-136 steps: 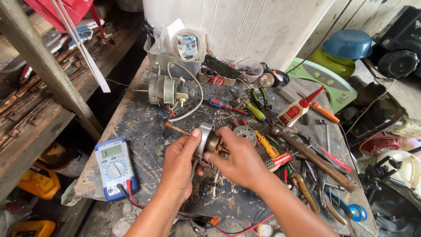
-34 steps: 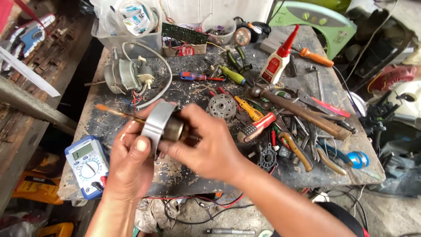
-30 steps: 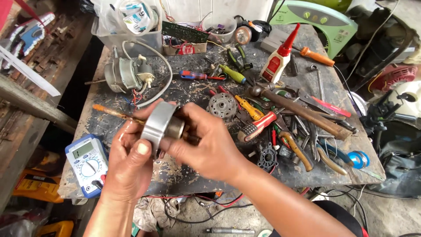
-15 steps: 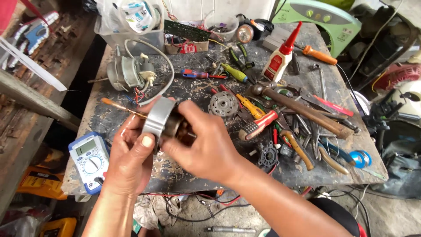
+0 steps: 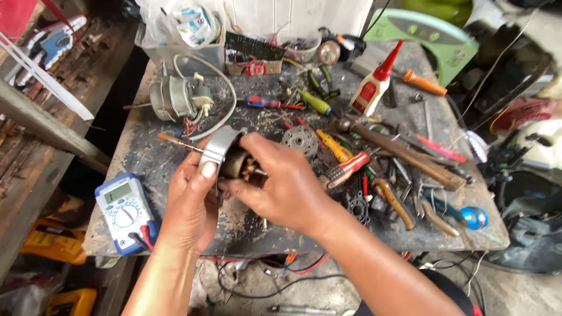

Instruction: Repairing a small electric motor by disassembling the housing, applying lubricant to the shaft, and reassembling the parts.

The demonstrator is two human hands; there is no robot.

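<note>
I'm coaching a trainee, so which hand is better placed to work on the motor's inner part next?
Probably the right hand: its fingers already reach the motor part's open side, while the left hand grips the metal ring.

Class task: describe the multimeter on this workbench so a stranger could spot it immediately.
Start at the dark workbench and go to its near left corner, left of the left hand. The multimeter lies there: the only blue-and-white box with a screen and round dial.
</note>
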